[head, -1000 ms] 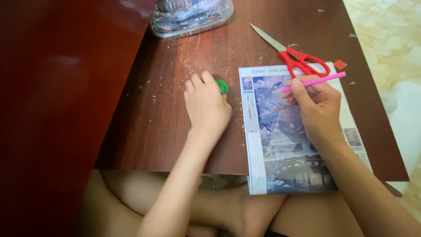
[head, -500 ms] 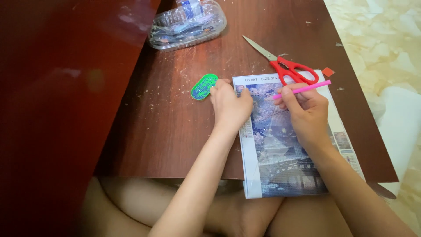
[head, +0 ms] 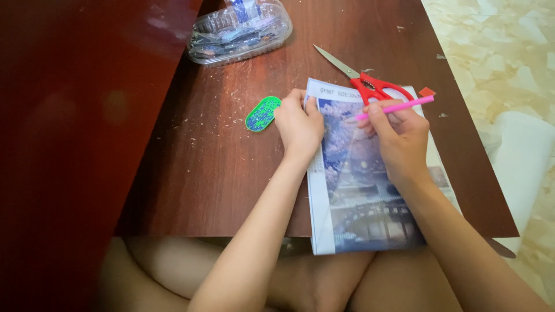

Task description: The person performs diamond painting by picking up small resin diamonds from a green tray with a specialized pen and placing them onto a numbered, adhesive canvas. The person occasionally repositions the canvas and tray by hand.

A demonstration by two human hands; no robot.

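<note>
At the far left of the wooden table [head: 219, 173] sits a clear plastic box [head: 240, 32] of small packets, up by the back edge. Nearer me lies a small green oval tray [head: 263, 114], just left of my left hand [head: 300, 124]. That hand is curled, fingers pressing flat on the upper left corner of the printed picture sheet [head: 361, 190], which hangs over the table's front edge toward my lap. My right hand [head: 399, 138] rests on the sheet, gripping a pink pen [head: 396, 108]. Red-handled scissors [head: 370, 84] lie just beyond, partly on the sheet's top edge.
</note>
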